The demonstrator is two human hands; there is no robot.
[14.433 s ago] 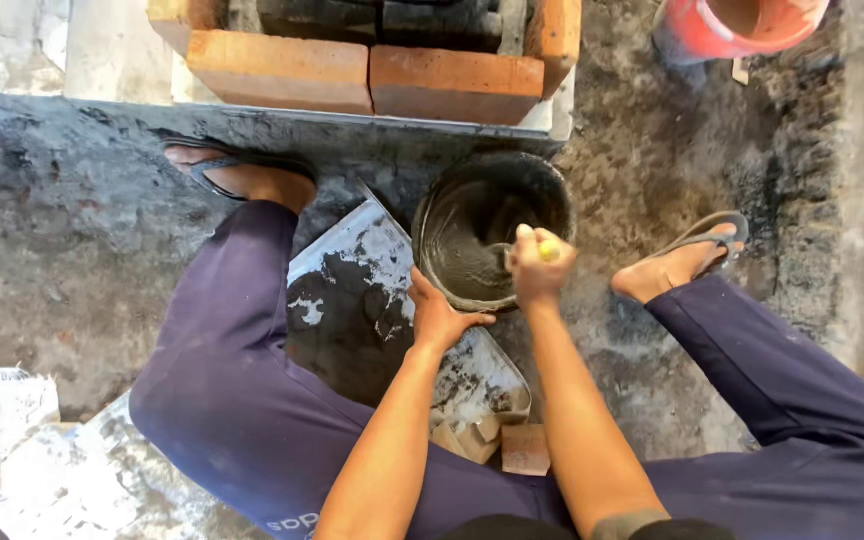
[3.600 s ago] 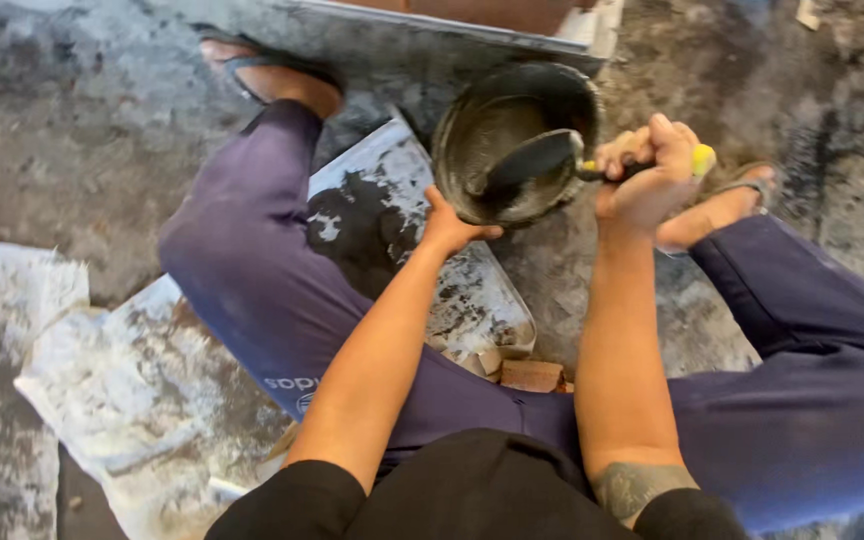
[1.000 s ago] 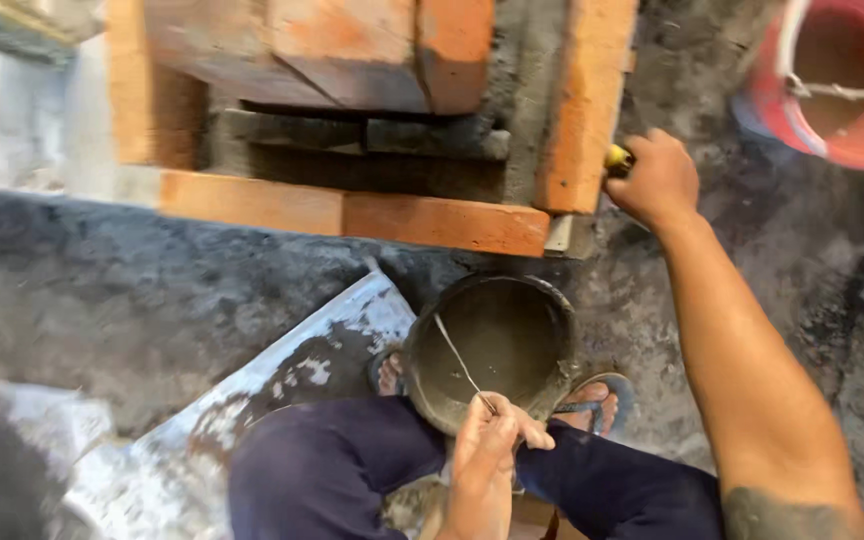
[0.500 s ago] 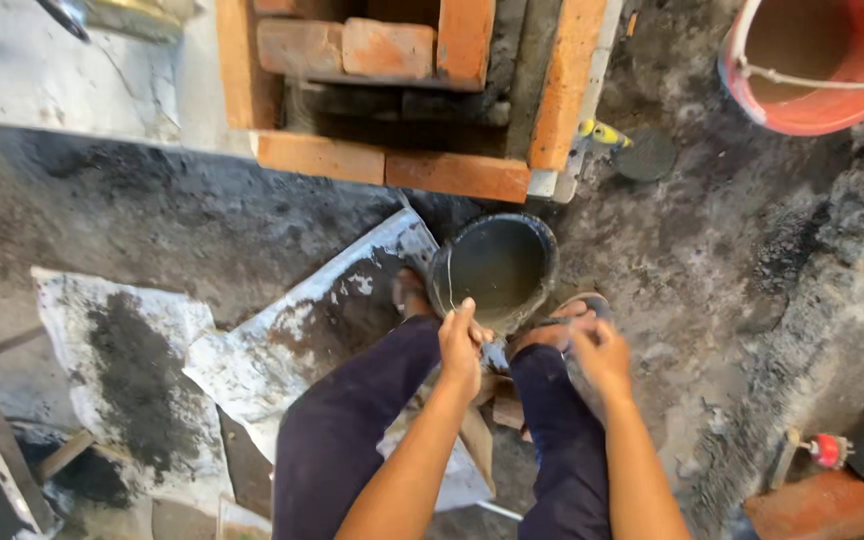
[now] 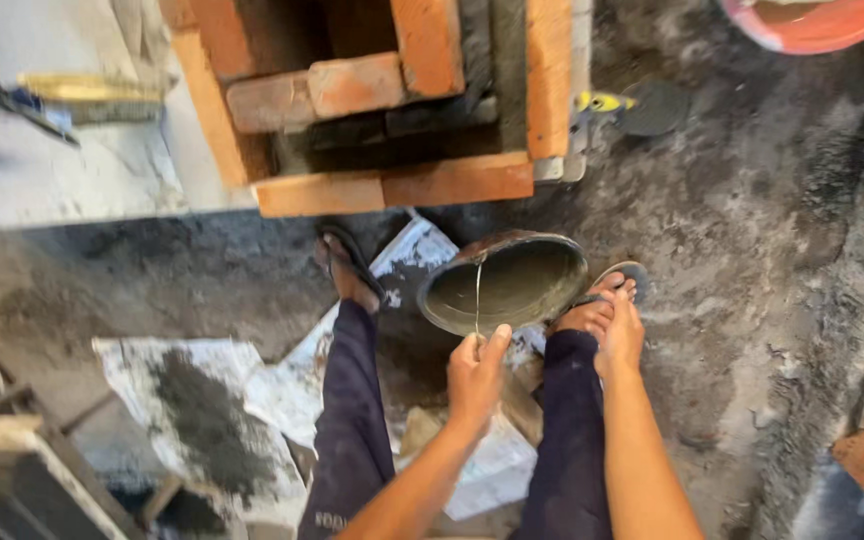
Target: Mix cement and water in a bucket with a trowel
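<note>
bucket (image 5: 512, 285) of grey mortar tilts by your feet; your left hand (image 5: 476, 375) fingers pinch its thin wire handle (image 5: 478, 290), right hand (image 5: 620, 335) fingers together on your foot

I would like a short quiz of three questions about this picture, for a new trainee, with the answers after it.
1. True or false: the left hand holds the thin wire handle of the dark metal bucket.
2. Where does the right hand rest? A) on the trowel B) on the right foot C) on a brick
3. Fill in: the trowel with the yellow handle lies on the ground beside the ____ brick structure.

Key: 1 true; 2 B, the hand lies on the right foot in its sandal; 3 orange.
</note>
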